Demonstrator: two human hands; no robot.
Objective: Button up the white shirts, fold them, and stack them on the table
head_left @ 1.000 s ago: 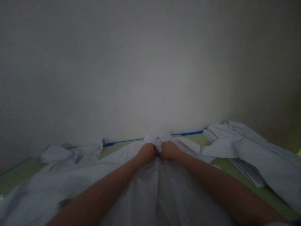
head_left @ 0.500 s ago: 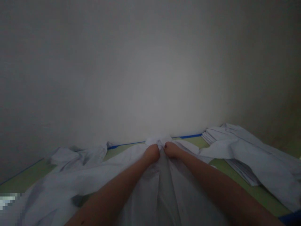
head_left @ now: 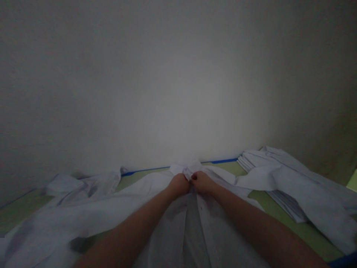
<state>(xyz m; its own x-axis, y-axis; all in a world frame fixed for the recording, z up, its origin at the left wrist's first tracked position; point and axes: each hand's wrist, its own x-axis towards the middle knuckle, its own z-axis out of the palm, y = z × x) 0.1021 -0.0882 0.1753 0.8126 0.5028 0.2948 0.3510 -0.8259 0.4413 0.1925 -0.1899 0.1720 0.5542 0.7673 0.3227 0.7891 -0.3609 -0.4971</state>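
Note:
A white long-sleeved shirt [head_left: 220,227] lies front up, its collar [head_left: 186,166] toward the wall and its front edges parted below my hands. Just under the collar, my left hand [head_left: 180,185] has its fingers closed on the shirt's front edge. Right beside it, my right hand [head_left: 203,182] pinches the opposite edge, thumb and fingertips together. The two hands almost touch. Whether a button sits between the fingertips is too small and dim to tell. One sleeve spreads to the left and the other reaches right.
To the right lies a stack of folded white garments [head_left: 287,204], with a sleeve draped over it. More crumpled white cloth [head_left: 97,184] is at the left. Everything rests on a green surface with a blue edge [head_left: 223,161], set against a plain grey wall [head_left: 178,82].
My hands have come closer together below the collar, and the right fingers now pinch toward the left hand. The view has shifted slightly.

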